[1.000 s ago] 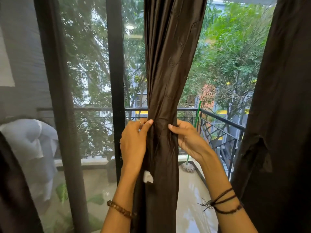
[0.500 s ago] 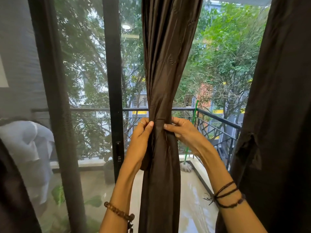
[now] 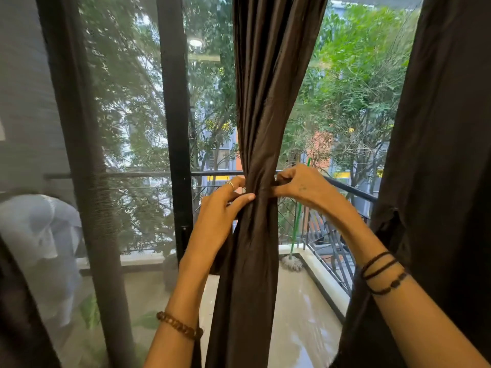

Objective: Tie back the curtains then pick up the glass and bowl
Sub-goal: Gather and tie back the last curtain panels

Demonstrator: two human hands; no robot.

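Note:
A dark brown curtain (image 3: 268,83) hangs in the middle of the glass door, gathered into a narrow bunch at rail height. My left hand (image 3: 220,211) grips the bunch from the left, thumb across its front. My right hand (image 3: 300,185) pinches a thin dark band at the bunch's right side, fingers curled. A second dark curtain (image 3: 441,160) hangs loose at the right. No glass or bowl is in view.
A black door frame (image 3: 175,123) stands left of the bunch, a mesh screen (image 3: 53,128) further left. Outside lie a tiled balcony floor (image 3: 300,314), a black railing (image 3: 342,235) and a green-handled mop (image 3: 295,251).
Both hands have risen along the curtain and squeezed it into a tighter bunch. My right hand's fingers have curled onto the band at the bunch's right side.

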